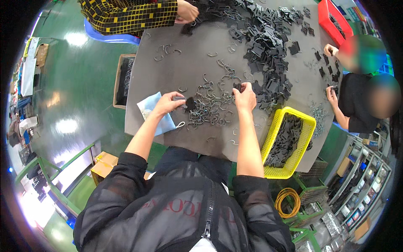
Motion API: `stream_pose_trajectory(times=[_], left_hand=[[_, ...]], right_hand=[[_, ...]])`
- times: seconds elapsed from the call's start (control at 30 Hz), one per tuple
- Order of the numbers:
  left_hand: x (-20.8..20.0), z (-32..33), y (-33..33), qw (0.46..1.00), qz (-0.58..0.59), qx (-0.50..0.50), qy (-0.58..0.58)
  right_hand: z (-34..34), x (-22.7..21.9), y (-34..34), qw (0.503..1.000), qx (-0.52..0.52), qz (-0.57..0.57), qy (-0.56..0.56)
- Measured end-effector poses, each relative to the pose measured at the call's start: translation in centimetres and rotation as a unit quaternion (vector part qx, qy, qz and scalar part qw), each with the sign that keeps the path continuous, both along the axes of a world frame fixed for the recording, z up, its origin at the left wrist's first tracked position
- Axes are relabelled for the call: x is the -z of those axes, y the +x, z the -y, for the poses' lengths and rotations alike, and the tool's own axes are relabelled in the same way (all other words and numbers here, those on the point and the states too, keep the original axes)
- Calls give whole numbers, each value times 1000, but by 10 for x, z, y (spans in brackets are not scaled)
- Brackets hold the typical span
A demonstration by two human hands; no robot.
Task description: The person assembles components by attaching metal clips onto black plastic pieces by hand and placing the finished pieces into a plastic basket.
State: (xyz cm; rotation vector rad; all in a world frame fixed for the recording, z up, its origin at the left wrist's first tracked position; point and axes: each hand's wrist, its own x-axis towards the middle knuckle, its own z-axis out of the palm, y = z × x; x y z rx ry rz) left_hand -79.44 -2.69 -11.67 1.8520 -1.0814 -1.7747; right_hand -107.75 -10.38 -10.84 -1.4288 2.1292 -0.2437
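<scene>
My left hand [169, 103] is closed in a pinch on a small dark clip-like piece [179, 98] above the grey table. Beside its fingertips is a flat black piece [190, 103]; whether it touches the held one I cannot tell. My right hand [245, 97] is closed around a small black plastic piece [237, 87], partly hidden by the fingers. Between and below the hands lies a loose pile of bent metal hooks [208, 105]. A light blue cloth pouch [165, 124] with a white loop lies under my left wrist.
Black plastic pieces [268, 54] are heaped across the table [180, 75]. A yellow basket [311, 126] of black pieces stands right, a red basket [325, 19] far right. A cardboard box [119, 80] adjoins the left edge. Co-workers' hands [187, 11] work at the far and right sides.
</scene>
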Motion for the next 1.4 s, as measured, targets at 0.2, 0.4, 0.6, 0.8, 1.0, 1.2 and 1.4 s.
stream_pose_trajectory(times=[0.2,0.4,0.6,0.8,1.0,1.2,1.4], left_hand=[[-7,-29,-20,977,-39,-119,172],[-3,-35,-22,962,-138,-164,172],[-16,-31,-76,949,-223,-129,182],[-51,-1,-273,955,-274,95,58],[-49,18,-382,926,-40,112,-357],[19,97,-331,896,163,17,-412],[30,150,-335,865,213,36,-454]], right_hand=[[-56,16,65,944,-170,240,150],[-69,25,101,967,-131,168,142],[-73,11,27,949,15,296,103],[-111,-70,-163,908,202,367,-30],[-146,-48,-280,953,266,79,-118],[-78,-58,-211,962,52,-96,-248],[7,-25,-158,972,-51,21,-228]])
